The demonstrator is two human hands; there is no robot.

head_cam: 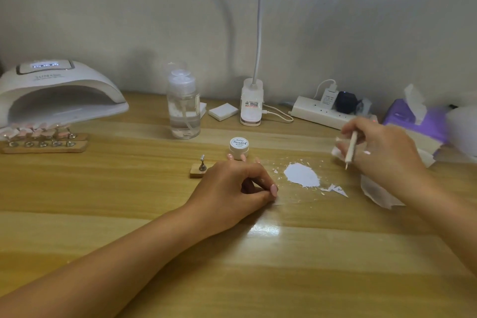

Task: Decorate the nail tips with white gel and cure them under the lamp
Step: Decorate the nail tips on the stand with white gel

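Step in hand: I judge this a brush-tending pause between strokes. The brush is held against a wipe, not at the gel or a tip.
Right hand: fingers closed round a thin brush, bristle end pointing down toward the table. A small white wipe sits against the fingertips.
Left hand: rests on the table, thumb and forefinger drawn together, the other fingers reaching toward the gel pot. At this angle I cannot tell whether anything small is pinched there.
White gel patch: spread on the table between the two hands, with ragged edges and flecks around it. It appears to lie on a clear film, though the glare leaves that uncertain.
Gel pot: lid on, just beyond the left fingertips.
Nail tips: pale pink, mounted in rows on a wooden rack at far left, directly in front of the curing lamp. They are too blurred for me to confirm any white decoration.
Curing lamp: display lit, mouth facing the rack.
Single stand: beside the left hand, and it carries no tip.
Next move calls for: a tip on the single stand, a light load from the patch, and a steady, braced stroke.
Risk: I judge the left hand close enough to the patch to smear the gel.
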